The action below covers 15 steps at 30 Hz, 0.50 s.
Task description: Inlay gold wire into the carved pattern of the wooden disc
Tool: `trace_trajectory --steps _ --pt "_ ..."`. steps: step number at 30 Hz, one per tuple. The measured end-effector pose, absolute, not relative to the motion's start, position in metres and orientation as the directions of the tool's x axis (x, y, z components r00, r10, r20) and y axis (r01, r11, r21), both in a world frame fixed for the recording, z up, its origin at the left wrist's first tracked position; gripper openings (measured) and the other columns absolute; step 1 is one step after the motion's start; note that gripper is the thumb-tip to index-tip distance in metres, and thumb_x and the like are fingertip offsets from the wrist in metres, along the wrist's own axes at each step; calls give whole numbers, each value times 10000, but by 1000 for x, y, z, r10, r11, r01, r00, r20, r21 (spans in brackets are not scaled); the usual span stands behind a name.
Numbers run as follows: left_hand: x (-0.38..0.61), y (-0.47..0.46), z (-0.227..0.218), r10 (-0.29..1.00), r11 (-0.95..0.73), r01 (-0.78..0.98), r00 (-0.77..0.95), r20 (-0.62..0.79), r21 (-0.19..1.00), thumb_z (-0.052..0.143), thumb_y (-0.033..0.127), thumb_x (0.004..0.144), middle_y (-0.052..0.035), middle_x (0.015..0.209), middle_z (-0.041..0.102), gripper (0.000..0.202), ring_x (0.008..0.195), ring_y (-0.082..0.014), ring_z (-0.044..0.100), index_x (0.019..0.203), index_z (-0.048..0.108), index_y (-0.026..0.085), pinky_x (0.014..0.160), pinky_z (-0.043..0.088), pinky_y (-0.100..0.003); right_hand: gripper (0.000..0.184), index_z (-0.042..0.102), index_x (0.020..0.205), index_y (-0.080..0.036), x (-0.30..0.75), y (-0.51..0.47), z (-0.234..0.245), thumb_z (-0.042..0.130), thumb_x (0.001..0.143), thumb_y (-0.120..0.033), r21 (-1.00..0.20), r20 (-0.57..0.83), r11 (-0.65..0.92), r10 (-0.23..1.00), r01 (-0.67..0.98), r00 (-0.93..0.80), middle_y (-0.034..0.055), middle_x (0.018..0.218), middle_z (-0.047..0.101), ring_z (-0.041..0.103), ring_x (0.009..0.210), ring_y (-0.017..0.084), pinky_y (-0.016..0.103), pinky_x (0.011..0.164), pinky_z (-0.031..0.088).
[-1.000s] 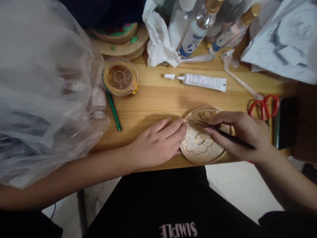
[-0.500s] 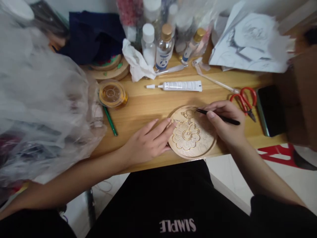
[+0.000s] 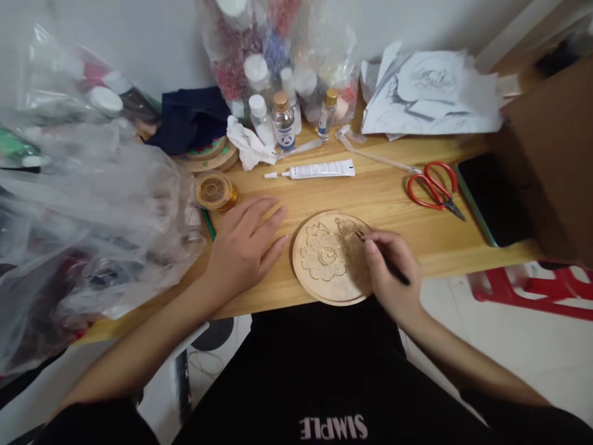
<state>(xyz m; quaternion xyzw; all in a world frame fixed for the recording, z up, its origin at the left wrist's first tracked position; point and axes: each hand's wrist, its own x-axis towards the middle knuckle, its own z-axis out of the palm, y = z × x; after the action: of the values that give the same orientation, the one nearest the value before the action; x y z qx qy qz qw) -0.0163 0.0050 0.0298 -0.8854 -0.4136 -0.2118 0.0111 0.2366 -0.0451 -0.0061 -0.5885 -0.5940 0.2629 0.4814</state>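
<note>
Head view, only one given. A round pale-wood disc (image 3: 319,254) lies flat at the near edge of the light wooden table (image 3: 393,207), about centre. Its face is carved w/ a flower, the grooves lined in thin gold wire.

The right hand (image 3: 391,275) is pinched narrow on a thin black tool (image 3: 395,271). The tip sits on the disc's far-right part, and the hand covers the disc's right rim. The left hand (image 3: 245,244) lies open and flat on the table, fingers loosely spread, holding nothing. It is just left of the disc; can't tell if the fingertips touch it.

Around:
- 1 gold wire spool in a clear round case (image 3: 215,190), far-left of the left hand
- 1 green pencil (image 3: 209,224), partly under that hand
- 1 white glue tube (image 3: 319,169), lying crosswise beyond the disc
- 1 pair of red-handled scissors (image 3: 433,185) and 1 black phone (image 3: 493,198), both right
- a brown cardboard box (image 3: 551,154), far right

At the far edge:
- crumpled white tissue (image 3: 248,145)
- at least 3 small clear bottles (image 3: 281,118), 2 w/ gold caps
- pencil-sketch paper sheets (image 3: 430,93)
- a stack of painted wooden discs (image 3: 210,156)
- dark blue cloth (image 3: 192,120)

Crinkly clear plastic bags (image 3: 92,204) fill the left, hiding that end of the table.
</note>
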Motion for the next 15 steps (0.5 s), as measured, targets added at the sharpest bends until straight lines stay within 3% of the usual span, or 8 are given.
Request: trace_trajectory --steps 3,7,10,15 --pt "-11 1 23 710 -686 713 613 346 146 568 287 959 -165 1249 659 334 1188 -306 622 1236 574 100 988 558 -488 103 656 997 -247 231 -73 -3 605 908 -236 -867 253 162 958 472 138 37 951 681 654 930 202 386 823 558" --pt "-2 2 15 655 -751 640 693 301 162 559 307 966 -181 1295 635 364 1254 -306 575 1250 574 79 1013 544 -479 152 653 1020 -252 236 -75 3 624 887 -186 -901 223 157 967 404 121 17 885 682 664 802 169 306 684 568" --pt "6 9 15 616 -785 601 732 289 150 549 343 971 -185 1298 641 397 1261 -316 568 1246 596 61 1038 520 -472 195 667 1028 -258 250 -52 8 667 858 -163 -886 265 210 961 414 80 6 879 707 681 778 160 297 687 578" --pt "22 10 21 569 -816 574 774 278 73 532 407 981 -126 1172 723 407 1166 -318 640 1154 663 63 999 530 -434 210 689 992 -243 272 -3 20 713 823 -119 -819 337 439 889 370 -309 5 839 713 679 753 153 298 667 564"
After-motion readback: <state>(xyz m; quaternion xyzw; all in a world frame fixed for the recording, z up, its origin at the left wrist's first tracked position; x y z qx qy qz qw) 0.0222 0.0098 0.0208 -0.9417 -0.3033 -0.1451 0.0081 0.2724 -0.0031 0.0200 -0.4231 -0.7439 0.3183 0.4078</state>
